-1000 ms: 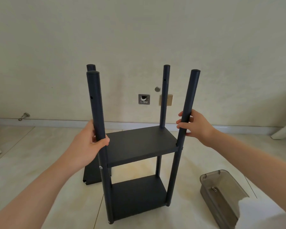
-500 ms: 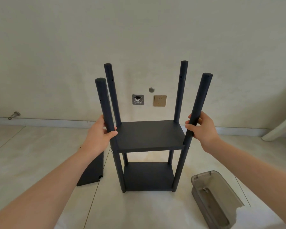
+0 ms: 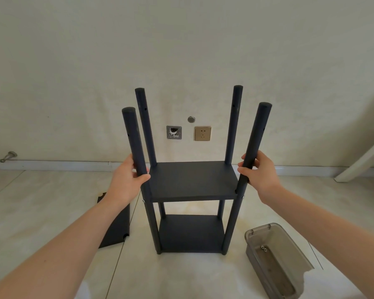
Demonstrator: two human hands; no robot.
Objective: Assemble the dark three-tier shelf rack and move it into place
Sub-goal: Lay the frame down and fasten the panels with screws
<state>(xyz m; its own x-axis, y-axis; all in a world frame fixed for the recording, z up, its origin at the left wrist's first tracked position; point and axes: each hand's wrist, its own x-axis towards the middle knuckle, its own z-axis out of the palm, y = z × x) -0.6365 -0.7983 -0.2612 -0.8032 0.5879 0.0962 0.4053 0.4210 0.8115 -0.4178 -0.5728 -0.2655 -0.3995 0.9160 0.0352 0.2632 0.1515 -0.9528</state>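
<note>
1. Nearest the camera, a translucent grey bin [image 3: 274, 258] sat on the tiled floor [image 3: 30, 212] at lower right, with two small metal fasteners [image 3: 264, 248] lying inside it.
2. A loose dark shelf panel [image 3: 117, 225] lay flat on the floor at left, partly hidden behind the left forearm.
3. The dark shelf rack [image 3: 192, 182] stood upright on the floor at centre, between panel and bin, apart from both. Two shelves were fitted: lower shelf [image 3: 190, 234] near the feet, middle shelf [image 3: 192, 180] about halfway up. The four posts rose bare above the middle shelf.
4. Left hand [image 3: 127, 180] was wrapped around the front left post [image 3: 133, 143], just above the middle shelf.
5. Right hand [image 3: 258, 173] was wrapped around the front right post [image 3: 256, 139] at the same height.
6. Behind the rack: cream wall, white baseboard [image 3: 52, 165], an open wall box [image 3: 174, 132] and a gold socket plate [image 3: 202, 133] side by side, seen between the rear posts.
7. A metal door stop [image 3: 8, 156] sat at the baseboard, far left.
</note>
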